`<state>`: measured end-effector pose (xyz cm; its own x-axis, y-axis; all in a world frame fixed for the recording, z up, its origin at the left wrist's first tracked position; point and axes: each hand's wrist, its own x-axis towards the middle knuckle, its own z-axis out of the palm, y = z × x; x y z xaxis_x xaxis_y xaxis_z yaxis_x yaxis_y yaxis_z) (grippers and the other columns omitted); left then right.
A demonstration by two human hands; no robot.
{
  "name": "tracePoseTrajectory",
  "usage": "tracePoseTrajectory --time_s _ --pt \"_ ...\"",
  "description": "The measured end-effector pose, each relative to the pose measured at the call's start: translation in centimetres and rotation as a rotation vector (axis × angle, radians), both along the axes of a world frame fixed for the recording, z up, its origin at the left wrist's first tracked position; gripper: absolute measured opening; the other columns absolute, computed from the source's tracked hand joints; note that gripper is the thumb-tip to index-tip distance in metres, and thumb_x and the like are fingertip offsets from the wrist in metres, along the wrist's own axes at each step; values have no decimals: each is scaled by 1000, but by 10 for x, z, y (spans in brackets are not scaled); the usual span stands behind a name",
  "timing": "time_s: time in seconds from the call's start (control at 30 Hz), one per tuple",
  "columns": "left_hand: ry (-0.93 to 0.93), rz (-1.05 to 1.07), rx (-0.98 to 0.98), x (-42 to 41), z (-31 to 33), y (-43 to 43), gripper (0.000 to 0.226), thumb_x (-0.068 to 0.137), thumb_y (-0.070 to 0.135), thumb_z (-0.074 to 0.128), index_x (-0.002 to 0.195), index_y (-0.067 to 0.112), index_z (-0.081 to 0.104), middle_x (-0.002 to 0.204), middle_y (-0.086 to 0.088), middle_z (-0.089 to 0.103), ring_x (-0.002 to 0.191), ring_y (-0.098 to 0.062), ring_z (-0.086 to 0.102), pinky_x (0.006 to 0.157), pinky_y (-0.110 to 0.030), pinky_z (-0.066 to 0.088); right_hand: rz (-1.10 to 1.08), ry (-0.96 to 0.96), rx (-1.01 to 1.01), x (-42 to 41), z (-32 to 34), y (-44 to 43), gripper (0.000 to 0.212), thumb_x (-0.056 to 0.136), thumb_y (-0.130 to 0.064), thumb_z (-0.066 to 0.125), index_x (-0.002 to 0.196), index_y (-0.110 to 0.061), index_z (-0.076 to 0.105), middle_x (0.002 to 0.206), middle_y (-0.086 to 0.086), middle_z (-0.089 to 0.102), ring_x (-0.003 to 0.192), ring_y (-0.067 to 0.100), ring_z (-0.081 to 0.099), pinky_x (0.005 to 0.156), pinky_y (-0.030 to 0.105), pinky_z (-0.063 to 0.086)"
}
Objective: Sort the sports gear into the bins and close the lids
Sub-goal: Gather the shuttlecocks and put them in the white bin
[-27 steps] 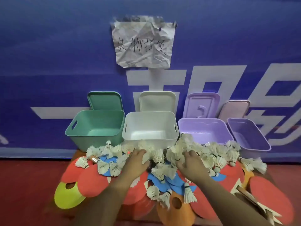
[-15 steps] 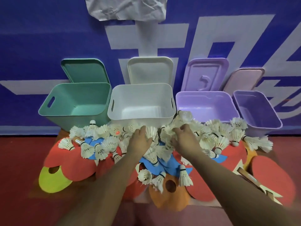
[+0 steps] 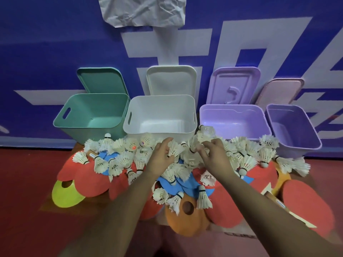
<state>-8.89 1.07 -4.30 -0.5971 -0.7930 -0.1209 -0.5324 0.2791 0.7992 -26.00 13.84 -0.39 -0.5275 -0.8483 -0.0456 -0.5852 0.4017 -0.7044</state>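
Pinching shuttlecocks [image 3: 174, 151], left hand [image 3: 161, 157] and right hand [image 3: 213, 154] sit side by side; white bin [image 3: 163, 108] lies directly beyond both.

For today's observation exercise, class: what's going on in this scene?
A person is picking through a heap of shuttlecocks lying over flat cones and paddles. The left hand grips one shuttlecock, the right hand pinches another, just before the white bin. All four bins stand open, lids leaning behind; nothing sorted yet.
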Motion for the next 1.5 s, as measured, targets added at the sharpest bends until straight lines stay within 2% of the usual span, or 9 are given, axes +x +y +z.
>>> tracePoseTrajectory --time_s 0.23,0.4,0.6,0.87,0.93,0.97,1.07,1.27,1.5 --pt "199 173 275 40 35 24 51 90 2 64 138 6 47 121 -4 48 113 -16 53 74 -7 47 16 -122 -91 5 26 5 37 100 -44 43 113 -18 67 107 7 59 98 17 53 83 30 41" --pt "153 59 306 79 46 16 36 90 10 65 123 21 55 120 -2 57 113 -12 56 81 -5 45 193 -93 -104 41 48 -9 24 101 -38 45 91 -25 62 89 -1 62 87 13 55 68 25 36" --pt "254 137 370 122 42 -17 36 91 15 66 119 34 54 125 -5 56 122 -19 55 104 -30 44 193 -60 -89 80 59 -53 26 102 -30 45 84 -16 57 83 8 59 83 19 53 66 32 33" --pt "371 -77 601 145 58 -89 55 82 13 73 132 22 51 121 -7 67 112 -23 64 94 -36 52 395 -83 123 144 59 -130 33 100 -23 49 71 -8 53 72 14 51 67 23 49 69 38 44" --pt "288 -138 494 148 59 -112 56 81 16 76 131 25 52 121 -2 67 114 -18 63 99 -35 50 416 -115 163 154 58 -147 21 99 -21 51 85 -11 63 85 4 55 74 15 50 76 35 47" --pt "273 -137 470 151 57 -125 55 82 16 77 130 26 53 121 -1 67 114 -17 63 100 -36 49 418 -155 174 158 59 -153 18 97 -22 54 109 -15 66 101 0 56 83 11 53 80 29 45" --pt "325 -105 518 155 56 -158 51 83 10 74 126 27 54 119 1 68 115 -16 62 97 -31 50 213 -347 85 157 52 -165 52 93 -28 60 141 -34 42 131 -3 47 91 10 62 77 20 44" --pt "395 -112 587 153 56 -204 56 82 7 74 129 26 51 124 -2 65 114 -16 62 92 -28 52 80 148 351 148 -1 -167 52 89 -47 63 129 -16 53 125 5 43 86 21 60 80 31 48" --pt "369 -159 636 145 52 -221 55 82 7 73 130 22 52 120 -2 66 104 -13 65 80 -23 52 61 320 284 163 -28 -168 26 98 -30 51 103 -13 70 105 5 46 91 24 56 63 28 36"
